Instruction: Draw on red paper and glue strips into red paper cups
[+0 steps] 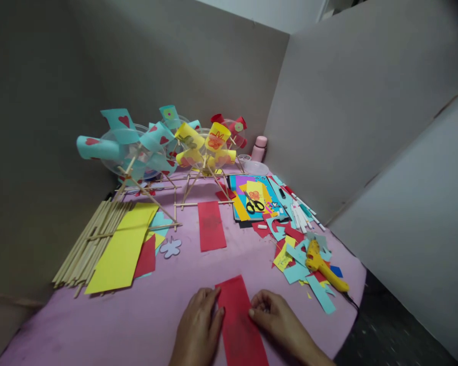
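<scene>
A red paper strip point(238, 317) lies at the front of the table, between my two hands. My left hand point(198, 323) is at its left edge, with thumb and fingertips holding that side. On the right edge, my right hand point(275, 317) has its fingers curled and the thumb and forefinger pinching the paper. Just beyond lies another red paper strip point(211, 226), flat on the table. To its left is a small lilac flower shape point(171, 247).
Pinwheels of blue paper point(118, 127) and yellow paper point(205, 134) stand on wooden stick frames behind. Yellow sheets point(118, 254) rest on a bundle of sticks point(80, 244) at left. At right are scissors point(255, 205), paper scraps point(297, 272), markers point(299, 217) and a yellow glue gun point(324, 269).
</scene>
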Demonstrator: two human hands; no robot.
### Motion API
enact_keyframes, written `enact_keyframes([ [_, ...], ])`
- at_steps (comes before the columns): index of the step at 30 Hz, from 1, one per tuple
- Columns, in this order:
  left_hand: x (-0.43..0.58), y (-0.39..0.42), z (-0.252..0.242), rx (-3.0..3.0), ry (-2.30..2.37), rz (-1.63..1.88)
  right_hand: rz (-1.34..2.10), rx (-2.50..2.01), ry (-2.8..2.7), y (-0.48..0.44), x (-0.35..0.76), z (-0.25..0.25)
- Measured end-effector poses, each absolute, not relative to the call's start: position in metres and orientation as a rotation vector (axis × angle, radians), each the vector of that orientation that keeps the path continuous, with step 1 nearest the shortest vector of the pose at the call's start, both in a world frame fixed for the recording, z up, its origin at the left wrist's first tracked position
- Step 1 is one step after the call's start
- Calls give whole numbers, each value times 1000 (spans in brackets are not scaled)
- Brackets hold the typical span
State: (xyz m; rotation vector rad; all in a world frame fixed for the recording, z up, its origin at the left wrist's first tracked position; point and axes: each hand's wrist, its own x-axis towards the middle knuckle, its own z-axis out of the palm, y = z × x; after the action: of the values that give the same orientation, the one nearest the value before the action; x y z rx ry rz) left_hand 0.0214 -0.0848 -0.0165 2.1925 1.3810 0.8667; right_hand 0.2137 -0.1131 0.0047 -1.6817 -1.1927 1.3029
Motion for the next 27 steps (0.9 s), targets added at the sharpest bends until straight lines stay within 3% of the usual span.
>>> enact_keyframes([
  [5, 15, -82, -13, 1770, 1351, 900, 1519, -1405, -992, -104, 211, -3],
  [10, 15, -64, 3, 1172, 1294, 1051, 1467, -1278, -945, -80, 211, 7],
  [17, 10, -42, 42, 1335, 1336, 1224, 1536, -1168, -843, -55, 204, 15],
  [27, 28, -27, 39, 762, 1061, 1136, 1536, -1054, -841, -40, 207, 7],
])
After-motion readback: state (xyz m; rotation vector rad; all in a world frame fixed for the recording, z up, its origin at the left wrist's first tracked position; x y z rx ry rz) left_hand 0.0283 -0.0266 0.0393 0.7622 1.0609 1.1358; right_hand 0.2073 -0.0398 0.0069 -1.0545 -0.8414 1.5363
